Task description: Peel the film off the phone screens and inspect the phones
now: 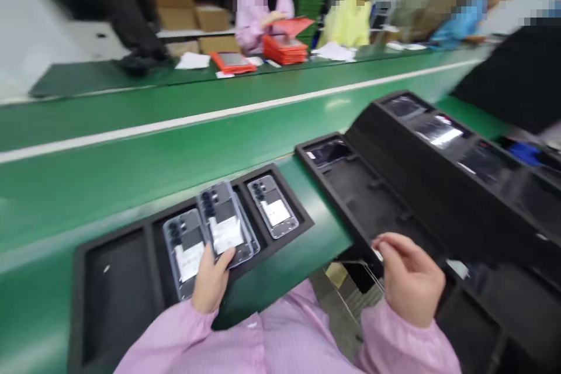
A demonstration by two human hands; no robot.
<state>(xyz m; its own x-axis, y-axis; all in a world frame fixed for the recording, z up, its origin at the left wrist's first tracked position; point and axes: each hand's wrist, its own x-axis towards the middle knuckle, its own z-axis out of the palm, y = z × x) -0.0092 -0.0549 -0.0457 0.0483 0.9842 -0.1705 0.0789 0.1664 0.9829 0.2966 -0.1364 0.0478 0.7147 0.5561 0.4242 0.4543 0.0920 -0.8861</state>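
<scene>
My left hand [213,281] is closed on the lower edge of a smartphone [223,210], which shows its rear cameras and a white label. Beneath it, another phone's edge sticks out on the right. A second labelled phone [184,239] lies to its left and a third phone [277,211] to its right, both in a black compartment tray [149,263]. My right hand [409,280] is closed, its fingertips pinched near the edge of a second black tray [363,187]. Something small and white shows by those fingertips, but I cannot make it out.
Stacked black trays [438,134] hold dark-screened phones on the right. A green conveyor belt [245,140] runs across beyond my trays. On its far side, co-workers sit at a bench with red pouches [284,49] and white papers [335,51].
</scene>
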